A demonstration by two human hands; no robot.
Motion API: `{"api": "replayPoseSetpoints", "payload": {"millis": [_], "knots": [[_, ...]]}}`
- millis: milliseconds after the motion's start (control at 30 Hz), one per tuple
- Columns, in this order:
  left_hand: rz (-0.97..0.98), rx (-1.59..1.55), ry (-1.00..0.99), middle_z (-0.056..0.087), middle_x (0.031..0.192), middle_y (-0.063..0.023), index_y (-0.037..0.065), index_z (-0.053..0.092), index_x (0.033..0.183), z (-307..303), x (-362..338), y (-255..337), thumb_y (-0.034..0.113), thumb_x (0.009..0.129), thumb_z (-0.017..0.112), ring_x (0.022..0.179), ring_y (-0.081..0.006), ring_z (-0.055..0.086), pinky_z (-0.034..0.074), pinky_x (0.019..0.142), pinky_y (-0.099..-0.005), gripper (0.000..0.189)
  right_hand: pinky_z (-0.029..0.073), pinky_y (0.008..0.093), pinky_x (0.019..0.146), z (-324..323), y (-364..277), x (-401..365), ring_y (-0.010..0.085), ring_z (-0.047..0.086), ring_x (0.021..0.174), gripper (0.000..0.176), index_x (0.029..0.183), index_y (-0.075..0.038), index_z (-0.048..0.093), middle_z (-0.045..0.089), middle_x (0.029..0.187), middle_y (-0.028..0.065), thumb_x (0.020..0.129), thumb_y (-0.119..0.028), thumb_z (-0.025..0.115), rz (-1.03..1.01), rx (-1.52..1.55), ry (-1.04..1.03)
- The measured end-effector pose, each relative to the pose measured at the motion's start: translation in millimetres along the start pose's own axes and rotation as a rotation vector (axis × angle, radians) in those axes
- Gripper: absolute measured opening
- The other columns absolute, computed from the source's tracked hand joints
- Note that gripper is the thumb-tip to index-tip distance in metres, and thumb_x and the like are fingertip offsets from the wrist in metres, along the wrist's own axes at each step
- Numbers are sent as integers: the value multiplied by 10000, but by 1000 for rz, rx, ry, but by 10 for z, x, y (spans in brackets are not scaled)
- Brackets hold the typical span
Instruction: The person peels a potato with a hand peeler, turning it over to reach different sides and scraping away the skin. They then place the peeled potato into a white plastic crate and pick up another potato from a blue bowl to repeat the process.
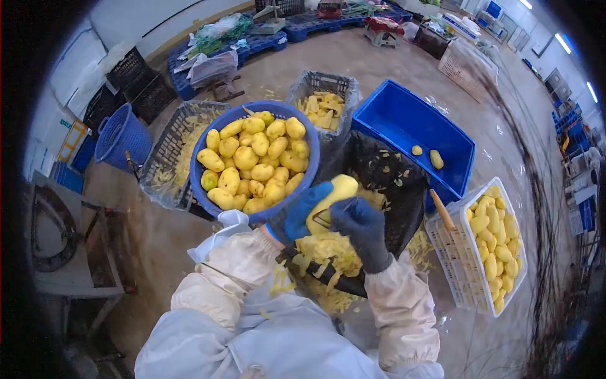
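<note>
My left hand (302, 213), in a blue-grey glove, is closed around a large yellow potato (341, 187). Against the potato's near side sits a peeler (320, 219), gripped by my dark-gloved right hand (363, 227); its handle is hidden in the fingers. Just below both hands, a heap of peelings (328, 249) lies over a black plastic-lined container (396, 218). To the left, a round blue basin (314, 136) is piled with potatoes. On the right, a white crate (451, 268) holds peeled potatoes.
A blue rectangular bin (410, 117) has two potatoes inside. Lined crates with peelings (180, 148) and cut pieces (325, 104) flank the basin. A wooden handle (443, 211) leans by the white crate. A stool-like metal stand (82, 271) is at left, near a purple-blue basket (123, 136).
</note>
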State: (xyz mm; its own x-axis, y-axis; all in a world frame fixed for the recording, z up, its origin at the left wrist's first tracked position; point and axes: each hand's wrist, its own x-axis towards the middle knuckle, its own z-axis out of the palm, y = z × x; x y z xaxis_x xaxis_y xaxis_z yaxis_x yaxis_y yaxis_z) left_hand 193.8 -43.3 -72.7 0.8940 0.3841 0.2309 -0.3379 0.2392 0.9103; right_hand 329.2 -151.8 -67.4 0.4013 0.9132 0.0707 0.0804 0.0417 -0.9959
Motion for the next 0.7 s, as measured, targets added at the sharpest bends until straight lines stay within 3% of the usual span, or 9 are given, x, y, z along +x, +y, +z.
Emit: {"api": "replayPoseSetpoints", "payload": {"millis": [33,100,167,267,367,433,500,600,700], "knots": [[149,209,-37,511,1296,-188,22,376,1383,53,-15,90,344,956,518,1141,-321,548,478,954,-451,553,425,220,525,-132,40,67,76,521,558,133,817,-53,634,588,682,11,882,-168,643,6,1,8],[-421,-572,35,505,1291,-210,28,367,1387,5,-1,-15,380,951,512,1144,-311,547,482,948,-438,579,423,224,524,-561,53,338,86,525,565,131,856,-52,636,590,689,8,883,-180,641,-4,125,379],[-402,-598,-102,506,1300,-189,48,368,1393,-48,19,-112,439,938,512,1144,-306,547,486,936,-444,616,420,225,517,-808,230,462,89,521,561,136,858,-54,632,581,679,6,887,-187,635,10,313,418],[-340,-1025,108,523,1287,-151,66,384,1384,-51,66,-159,504,920,507,1129,-303,555,489,925,-444,650,424,225,506,-607,-7,381,107,532,553,160,911,-48,622,591,701,17,887,-206,634,64,464,286],[-294,-1102,227,524,1281,-158,81,396,1376,-99,103,-295,497,909,531,1126,-324,553,491,923,-450,640,449,235,505,-170,-77,92,93,587,623,114,922,-26,632,635,752,31,843,-99,672,91,318,36],[-242,-653,274,524,1278,-171,67,403,1367,7,58,-137,479,894,567,1103,-349,558,502,900,-455,648,429,219,509,-122,-118,90,77,562,605,94,903,-36,650,630,745,17,848,-110,666,121,64,14],[-412,-1015,38,568,1216,-174,46,458,1324,-27,-4,-183,417,920,534,1100,-300,564,478,928,-453,553,410,205,520,-457,35,320,71,527,574,99,883,-45,657,616,732,0,862,-141,653,-29,191,313],[-449,-977,-30,517,1273,-211,34,401,1365,-78,50,-207,482,908,528,1113,-353,551,481,923,-480,652,401,201,524,-848,202,484,74,503,554,127,899,-50,646,595,703,-3,888,-175,622,-215,-82,455],[-433,-1036,54,481,1315,-237,30,368,1387,-101,76,-195,540,926,451,1105,-383,551,490,900,-496,693,406,199,509,-710,-2,368,88,521,564,139,918,-42,630,593,703,15,907,-179,603,51,475,324]]}}
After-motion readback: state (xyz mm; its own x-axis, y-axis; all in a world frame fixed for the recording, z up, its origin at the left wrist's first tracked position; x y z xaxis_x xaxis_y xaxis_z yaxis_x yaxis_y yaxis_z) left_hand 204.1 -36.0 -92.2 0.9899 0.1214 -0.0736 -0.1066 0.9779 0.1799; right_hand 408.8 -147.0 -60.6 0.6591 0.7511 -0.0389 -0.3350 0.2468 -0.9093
